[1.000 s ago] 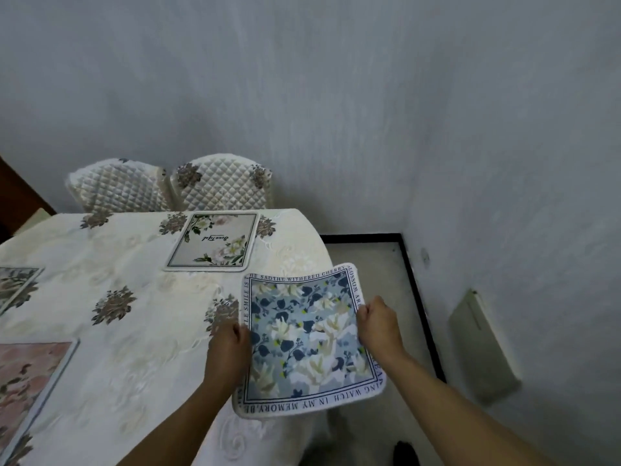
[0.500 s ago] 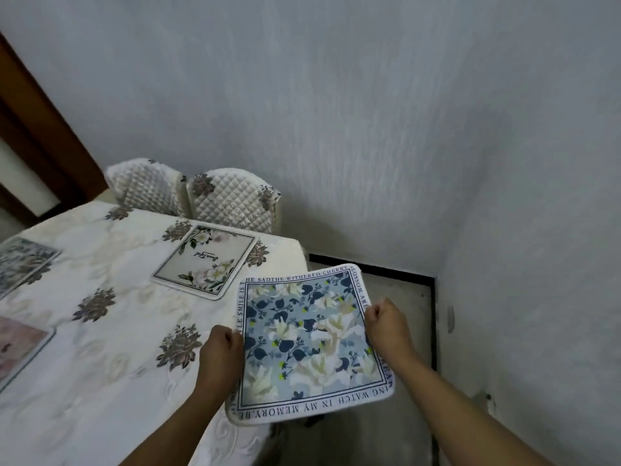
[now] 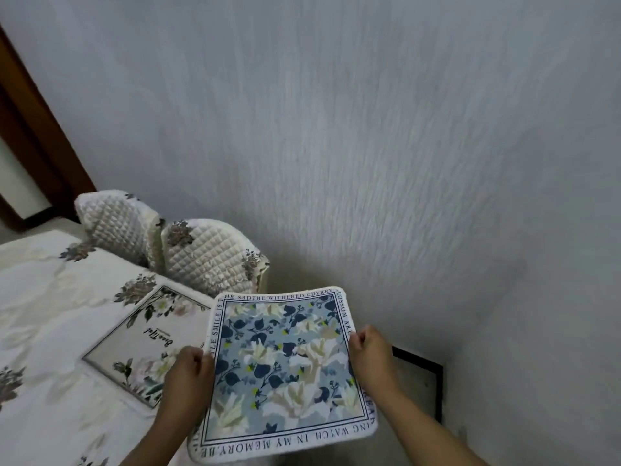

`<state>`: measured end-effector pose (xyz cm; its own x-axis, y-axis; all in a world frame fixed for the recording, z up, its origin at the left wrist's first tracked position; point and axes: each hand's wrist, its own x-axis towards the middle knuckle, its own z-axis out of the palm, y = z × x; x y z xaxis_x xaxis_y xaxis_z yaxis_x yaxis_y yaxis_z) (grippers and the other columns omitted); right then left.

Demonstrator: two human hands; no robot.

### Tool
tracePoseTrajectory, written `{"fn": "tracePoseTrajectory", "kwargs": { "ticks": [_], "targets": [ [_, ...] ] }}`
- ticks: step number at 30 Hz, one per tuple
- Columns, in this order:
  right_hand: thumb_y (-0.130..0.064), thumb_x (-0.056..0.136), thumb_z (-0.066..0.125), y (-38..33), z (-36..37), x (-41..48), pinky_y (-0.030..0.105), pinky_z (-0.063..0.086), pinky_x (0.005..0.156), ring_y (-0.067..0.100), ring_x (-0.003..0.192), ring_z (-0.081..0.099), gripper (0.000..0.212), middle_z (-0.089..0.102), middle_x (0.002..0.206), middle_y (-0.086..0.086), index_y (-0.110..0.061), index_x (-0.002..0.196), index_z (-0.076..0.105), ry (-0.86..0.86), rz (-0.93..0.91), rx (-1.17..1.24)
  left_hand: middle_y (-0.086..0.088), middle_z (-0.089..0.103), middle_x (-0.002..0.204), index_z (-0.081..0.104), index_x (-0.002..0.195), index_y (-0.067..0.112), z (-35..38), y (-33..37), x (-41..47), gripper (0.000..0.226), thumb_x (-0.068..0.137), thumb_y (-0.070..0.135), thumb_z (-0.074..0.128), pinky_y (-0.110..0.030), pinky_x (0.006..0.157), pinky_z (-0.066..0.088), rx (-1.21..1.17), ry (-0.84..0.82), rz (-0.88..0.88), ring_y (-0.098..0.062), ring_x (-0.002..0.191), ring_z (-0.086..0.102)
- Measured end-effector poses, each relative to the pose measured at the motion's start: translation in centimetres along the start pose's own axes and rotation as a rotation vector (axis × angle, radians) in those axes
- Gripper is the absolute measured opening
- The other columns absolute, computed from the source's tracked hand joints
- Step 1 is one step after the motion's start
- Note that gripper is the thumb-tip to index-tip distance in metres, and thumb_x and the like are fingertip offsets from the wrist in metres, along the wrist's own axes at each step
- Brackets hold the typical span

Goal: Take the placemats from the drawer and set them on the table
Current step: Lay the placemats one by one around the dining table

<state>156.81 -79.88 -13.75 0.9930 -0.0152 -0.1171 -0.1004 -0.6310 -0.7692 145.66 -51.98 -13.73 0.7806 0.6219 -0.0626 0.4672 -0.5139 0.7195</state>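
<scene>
Blue floral mat, which we hold in the air over the worktop's right edge: our left grip is clenched on its left border, our right grip on its right border. Beside it, a cream mat lies flat near the far right corner, before two quilted chairs.

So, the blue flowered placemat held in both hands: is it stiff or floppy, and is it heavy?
Probably semi-stiff: the blue placemat spans between the left hand and right hand with only a gentle curve, its far corners not drooping. Likely light, since pinches at the side edges carry it. Its fuzzy-looking white rim suggests little slipping.
</scene>
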Motion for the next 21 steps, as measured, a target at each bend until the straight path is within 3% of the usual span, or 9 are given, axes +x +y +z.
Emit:
{"fn": "tracePoseTrajectory", "kwargs": {
  "ticks": [7, 13, 21],
  "targets": [
    [-0.024, 0.099, 0.048, -3.2, -0.8, 13.6, 0.024, 0.034, 0.047, 0.009, 0.056, 0.047, 0.029, 0.055, 0.069, 0.001, -0.015, 0.071, 0.043, -0.061, -0.051, 0.03, -0.012, 0.051, 0.062, 0.045, 0.076, 0.01, 3.4, 6.9, 9.5, 0.026, 0.098, 0.023, 0.048, -0.031, 0.049, 0.029, 0.009, 0.074, -0.054, -0.025, 0.054, 0.047],
    [-0.026, 0.099, 0.046, -7.4, 2.2, 26.2, 0.028, 0.036, 0.047, 0.01, 0.056, 0.049, 0.029, 0.056, 0.067, -0.001, -0.017, 0.071, 0.044, -0.27, -0.228, -0.024, -0.012, 0.059, 0.065, 0.049, 0.08, 0.013, 5.8, 9.5, 14.5, 0.024, 0.099, 0.027, 0.047, -0.031, 0.05, 0.038, -0.011, 0.268, -0.222, -0.026, 0.057, 0.055],
    [-0.028, 0.099, 0.048, -18.5, 8.9, 37.3, 0.027, 0.038, 0.048, 0.01, 0.06, 0.054, 0.026, 0.059, 0.072, 0.0, -0.013, 0.077, 0.048, -0.629, -0.565, -0.112, -0.01, 0.054, 0.063, 0.048, 0.076, 0.009, 5.5, 12.7, 16.4, 0.025, 0.098, 0.021, 0.049, -0.031, 0.051, 0.032, -0.063, 0.612, -0.528, -0.023, 0.056, 0.05]
  ]
}}
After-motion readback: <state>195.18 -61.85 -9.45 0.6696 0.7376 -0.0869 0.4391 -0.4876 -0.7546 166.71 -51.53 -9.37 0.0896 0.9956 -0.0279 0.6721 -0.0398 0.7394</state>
